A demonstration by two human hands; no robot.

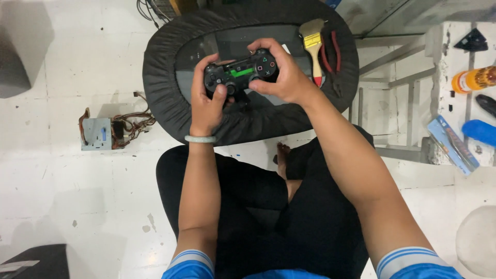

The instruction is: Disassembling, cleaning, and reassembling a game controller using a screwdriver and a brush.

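Observation:
I hold a black game controller [241, 73] in both hands above a dark oval table [165, 77]. The controller's middle panel is off, and a green circuit board shows there. My left hand [206, 101] grips its left handle with the thumb on the left stick. A pale bangle sits on that wrist. My right hand [281, 77] wraps the right handle, with its fingers over the top edge and its thumb near the lower middle.
A paintbrush [312, 44] with a wooden handle and red-handled pliers [330, 51] lie at the table's right end. A grey metal box with wires [101, 133] sits on the white floor at left. At right are a metal rack [398, 103], an orange bottle [473, 80] and a blue box [452, 144].

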